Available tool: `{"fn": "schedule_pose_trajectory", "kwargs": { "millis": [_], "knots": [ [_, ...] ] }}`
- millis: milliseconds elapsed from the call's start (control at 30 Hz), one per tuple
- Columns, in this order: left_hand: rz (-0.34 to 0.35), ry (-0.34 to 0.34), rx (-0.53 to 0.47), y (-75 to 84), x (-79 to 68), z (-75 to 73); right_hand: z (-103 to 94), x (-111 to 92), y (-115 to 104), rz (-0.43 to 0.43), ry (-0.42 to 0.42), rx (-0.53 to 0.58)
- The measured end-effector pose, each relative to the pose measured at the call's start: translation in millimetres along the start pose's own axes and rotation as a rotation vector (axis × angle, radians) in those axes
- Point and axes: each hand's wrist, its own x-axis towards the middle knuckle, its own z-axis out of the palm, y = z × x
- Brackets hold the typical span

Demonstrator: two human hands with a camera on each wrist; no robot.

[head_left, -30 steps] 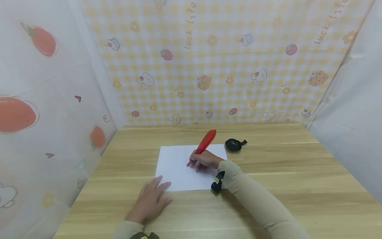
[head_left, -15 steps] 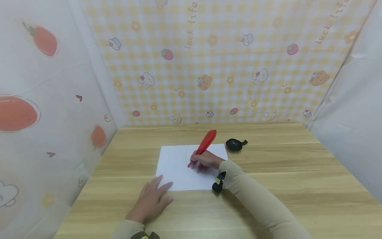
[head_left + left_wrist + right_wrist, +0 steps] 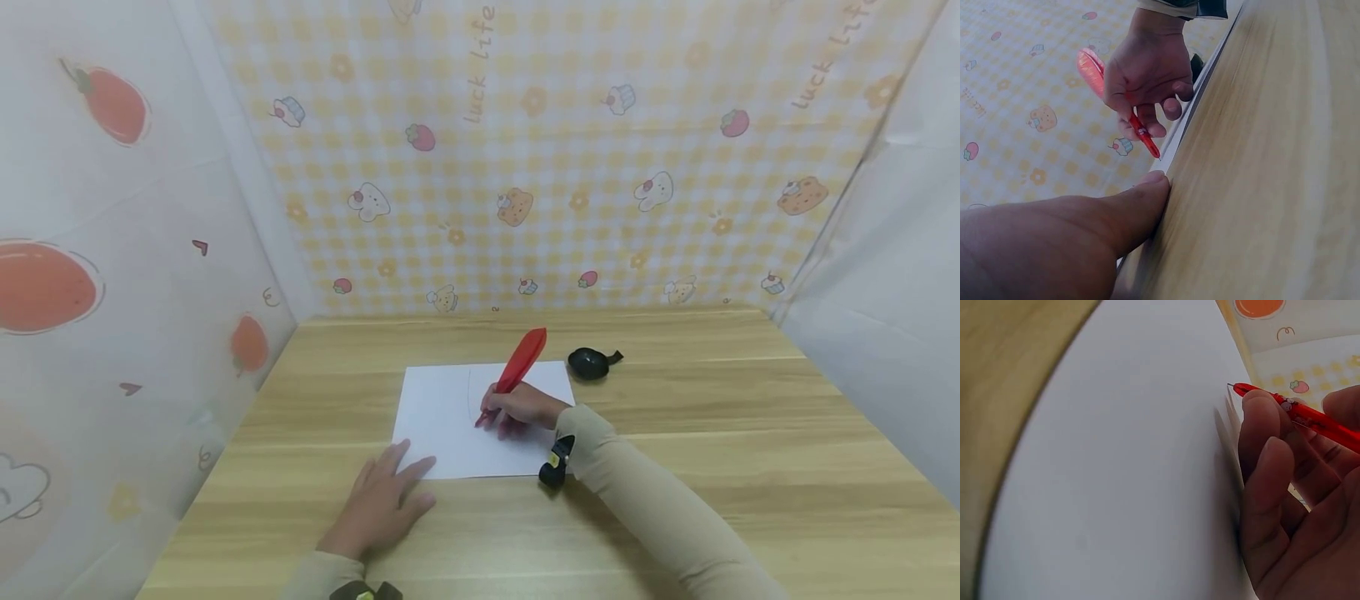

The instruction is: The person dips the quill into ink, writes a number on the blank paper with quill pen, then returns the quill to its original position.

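Note:
In the head view my right hand (image 3: pixel 521 407) grips a red pen (image 3: pixel 522 360) with a broad, feather-shaped top. Its tip meets a white sheet of paper (image 3: pixel 438 417) on the table, just right of the foot of a thin, curved line. The right wrist view shows the slim point of the pen (image 3: pixel 1310 415) pinched between thumb and fingers, with the other fingers bent beneath. My left hand (image 3: pixel 378 504) lies with spread fingers at the paper's near left corner, its fingertips on the sheet.
A black, rounded object (image 3: pixel 588 364) with a short tail sits just past the paper's far right corner. The wood-grain table (image 3: pixel 712 400) ends at a patterned cloth backdrop (image 3: pixel 570 167). A pale cloth (image 3: pixel 150 192) hangs at the left.
My right hand and the pen have moved slightly toward me and to the right, and the drawn line reaches a little lower. The left hand stays in place.

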Motion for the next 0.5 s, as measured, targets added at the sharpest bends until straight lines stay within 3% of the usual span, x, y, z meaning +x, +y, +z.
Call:
{"fn": "schedule_pose_trajectory", "kwargs": {
  "millis": [500],
  "knots": [
    [0.021, 0.021, 0.002, -1.0, -1.2, 1.1, 0.5, -10.2, 3.1, 0.021, -0.017, -0.018]
  ]
}}
